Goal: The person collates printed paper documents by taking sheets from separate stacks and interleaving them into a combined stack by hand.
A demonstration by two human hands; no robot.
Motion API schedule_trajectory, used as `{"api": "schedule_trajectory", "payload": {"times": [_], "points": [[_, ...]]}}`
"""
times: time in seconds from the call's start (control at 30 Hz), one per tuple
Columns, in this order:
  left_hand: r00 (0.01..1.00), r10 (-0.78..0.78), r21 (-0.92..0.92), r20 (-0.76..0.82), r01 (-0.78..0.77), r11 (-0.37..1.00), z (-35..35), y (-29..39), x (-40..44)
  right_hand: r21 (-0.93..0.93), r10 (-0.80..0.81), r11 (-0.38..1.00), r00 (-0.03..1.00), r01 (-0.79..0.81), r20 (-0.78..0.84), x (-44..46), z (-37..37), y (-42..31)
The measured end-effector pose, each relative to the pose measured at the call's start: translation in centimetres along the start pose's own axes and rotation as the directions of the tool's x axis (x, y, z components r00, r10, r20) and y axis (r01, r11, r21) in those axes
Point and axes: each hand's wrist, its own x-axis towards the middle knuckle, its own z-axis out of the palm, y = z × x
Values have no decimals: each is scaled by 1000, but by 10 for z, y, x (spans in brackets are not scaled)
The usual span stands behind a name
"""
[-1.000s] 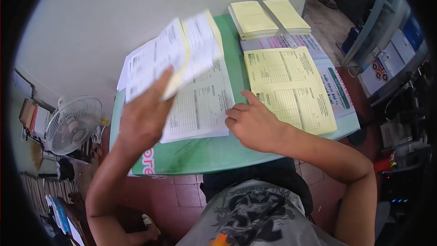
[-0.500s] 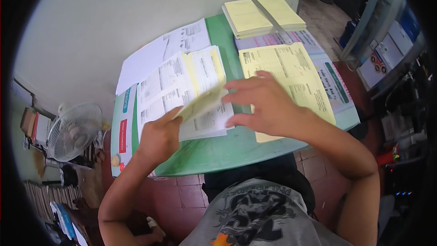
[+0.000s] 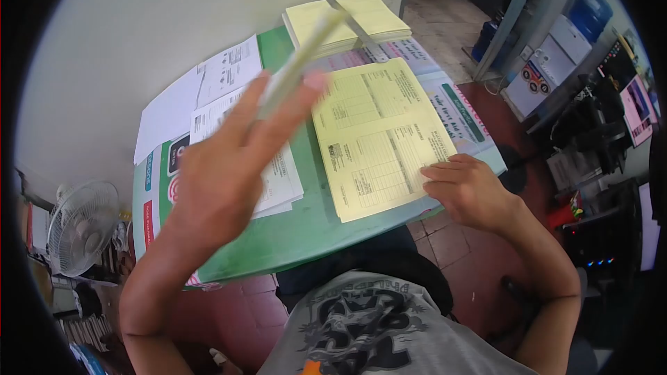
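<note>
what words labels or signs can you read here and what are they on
"Your First Aid", right side of the table cover
"ROSE PHARMACY", probably, on the red label
"sons", end of the word on the teal label
Print on the yellow forms and white forms is too small; lettering on the shirt is unclear

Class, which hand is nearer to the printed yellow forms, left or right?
The right hand: its fingertips are at the right edge of the printed yellow forms. The left hand is raised to their left, holding blurred paper.
</note>
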Motion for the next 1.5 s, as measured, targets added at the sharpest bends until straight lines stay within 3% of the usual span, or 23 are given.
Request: {"api": "schedule_trajectory", "payload": {"times": [0.07,0.13,0.23,0.33,0.47,0.57,0.6,0.63,0.67,0.7,0.77,0.83,0.9,0.97,1.07,1.17,1.23,1.33,1.47,1.5], "points": [[990,-16,-22,139,19,1000,13,23,13,57,35,998,999,-35,3,4,-5,1],[984,-2,-143,180,28,989,40,36,15,49,39,998,999,-39,-2,12,-17,0],[917,46,-295,396,79,952,62,55,27,24,46,999,996,-44,-77,26,-32,-2],[911,41,-434,411,156,887,82,63,33,-59,-4,998,982,-8,-188,39,-44,-1],[962,-119,-483,247,229,845,89,42,38,-241,-101,970,861,-26,-499,66,-55,-11],[868,-471,-545,155,473,692,58,8,36,-227,-161,974,765,20,-623,81,-47,-23],[887,-459,-542,45,408,735,48,-14,34,-132,-150,988,767,85,-624,87,-34,-27],[877,-480,-537,5,408,739,29,-29,35,-61,-136,990,803,124,-581,95,-20,-33],[901,-418,-577,-121,279,768,18,-51,34,8,-128,988,836,157,-533,105,-5,-40],[820,-550,-718,-162,284,635,6,-64,33,75,-125,980,868,183,-480,115,10,-47],[797,-588,-634,-137,385,670,-35,-79,25,109,-158,968,890,225,-427,137,43,-57],[797,-493,-478,-350,300,825,-63,-97,15,89,-219,962,927,257,-305,151,65,-64],[730,-442,-315,-521,316,895,-80,-94,10,27,-291,955,951,295,-105,158,77,-69],[856,-222,115,-466,307,945,-96,-86,-7,-75,-334,941,940,329,-66,162,75,-72],[997,31,618,-73,21,786,-104,-73,-44,-95,-338,937,941,336,-10,165,67,-77],[993,106,347,-43,-85,934,-58,-59,-57,-87,-319,945,948,316,-20,166,65,-81],[997,-42,175,61,31,984,-31,-56,-84,-60,-303,952,951,299,-59,167,66,-82],[973,-36,101,227,13,995,2,-50,-117,73,-216,971,968,227,-130,172,71,-79],[918,-155,52,364,147,988,14,-29,-130,417,6,909,1000,-18,31,185,55,-73],[928,-183,23,325,186,982,14,-27,-128,476,32,878,998,-52,50,190,52,-68]]}}
